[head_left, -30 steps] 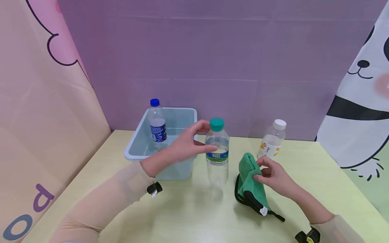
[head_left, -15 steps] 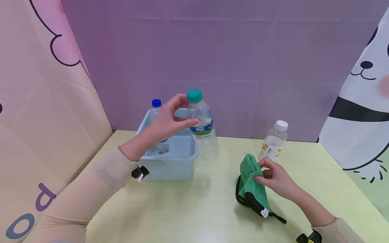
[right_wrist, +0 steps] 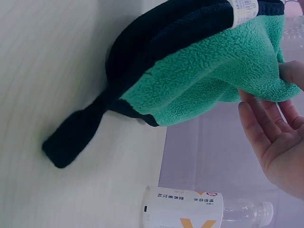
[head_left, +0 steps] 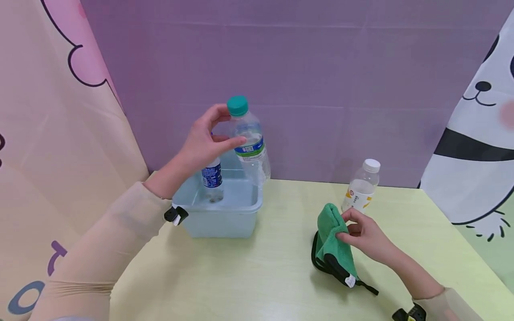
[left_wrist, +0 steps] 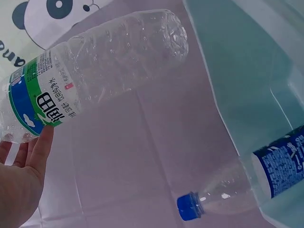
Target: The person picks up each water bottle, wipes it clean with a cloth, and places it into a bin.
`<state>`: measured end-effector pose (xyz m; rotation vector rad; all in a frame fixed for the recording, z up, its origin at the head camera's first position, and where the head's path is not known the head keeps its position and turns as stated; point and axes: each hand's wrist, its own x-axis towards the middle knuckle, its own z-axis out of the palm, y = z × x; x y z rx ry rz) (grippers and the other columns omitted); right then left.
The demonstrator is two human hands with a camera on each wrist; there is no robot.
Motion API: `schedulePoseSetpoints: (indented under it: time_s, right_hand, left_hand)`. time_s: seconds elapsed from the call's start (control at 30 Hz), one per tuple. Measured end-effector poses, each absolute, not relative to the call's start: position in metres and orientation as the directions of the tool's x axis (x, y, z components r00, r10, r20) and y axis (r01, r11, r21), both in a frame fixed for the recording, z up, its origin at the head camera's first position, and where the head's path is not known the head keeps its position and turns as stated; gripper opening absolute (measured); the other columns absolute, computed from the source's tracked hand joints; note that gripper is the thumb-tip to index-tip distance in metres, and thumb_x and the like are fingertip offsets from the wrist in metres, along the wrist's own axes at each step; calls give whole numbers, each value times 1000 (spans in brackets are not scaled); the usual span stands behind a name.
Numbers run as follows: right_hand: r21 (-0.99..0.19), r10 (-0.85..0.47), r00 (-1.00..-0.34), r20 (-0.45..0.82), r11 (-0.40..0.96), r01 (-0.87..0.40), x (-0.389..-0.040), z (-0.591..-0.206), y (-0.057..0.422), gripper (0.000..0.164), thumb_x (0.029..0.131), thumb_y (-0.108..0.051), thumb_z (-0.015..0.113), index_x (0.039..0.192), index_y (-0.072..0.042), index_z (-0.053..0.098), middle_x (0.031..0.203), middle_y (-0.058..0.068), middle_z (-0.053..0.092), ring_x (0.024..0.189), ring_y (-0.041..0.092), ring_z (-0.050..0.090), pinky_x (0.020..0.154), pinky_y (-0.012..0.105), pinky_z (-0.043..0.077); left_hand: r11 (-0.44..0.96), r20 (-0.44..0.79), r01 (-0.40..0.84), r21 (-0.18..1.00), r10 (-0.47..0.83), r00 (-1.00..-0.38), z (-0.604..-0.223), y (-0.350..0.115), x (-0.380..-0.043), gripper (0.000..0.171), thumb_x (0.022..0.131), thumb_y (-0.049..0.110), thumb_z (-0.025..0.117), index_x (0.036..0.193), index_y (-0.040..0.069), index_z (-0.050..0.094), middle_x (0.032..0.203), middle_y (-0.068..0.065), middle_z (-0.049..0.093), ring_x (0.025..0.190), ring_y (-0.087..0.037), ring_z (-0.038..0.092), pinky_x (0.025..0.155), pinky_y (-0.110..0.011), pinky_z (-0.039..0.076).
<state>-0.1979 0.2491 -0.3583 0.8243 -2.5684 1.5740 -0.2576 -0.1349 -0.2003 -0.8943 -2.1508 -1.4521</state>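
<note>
One blue-capped bottle (head_left: 212, 177) is being housed in tub (head_left: 222, 224); green-capped bottle (head_left: 252, 151) is being gripped nearby by left hand (head_left: 202, 145), green cloth (head_left: 335, 246) pinched by right hand (head_left: 367, 236); white-capped bottle (head_left: 359, 192) is being left outside

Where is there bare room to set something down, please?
Bare table lies between the blue bin and green cloth, and between the white-capped bottle and panda backdrop. Crowded: the bin, holding a blue-capped bottle, the left hand holding a green-capped bottle nearby; the cloth, in the right hand.
</note>
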Motion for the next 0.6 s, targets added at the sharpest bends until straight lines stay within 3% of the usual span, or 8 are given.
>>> schedulePoseSetpoints:
  time_s: [0.3,0.6]
  right_hand:
    - [-809,-417,-862,289,374,-453,-198,-358,253,23,87,6,66,103,4,51,95,10,60,74,15,67,67,27,57]
    - [-810,-381,-875,298,385,-443,-195,-357,263,24,87,7,66,104,5,51,98,11,60,74,14,67,66,28,57]
  left_hand:
    - [368,603,649,666,247,-759,-210,-149,-270,56,86,12,75,134,7,48,129,-8,54,124,-22,49,93,-44,51]
    - [492,476,548,677,276,-835,-236,-153,-292,61,87,21,76,138,9,44,132,-10,52,124,-26,47,89,-44,53]
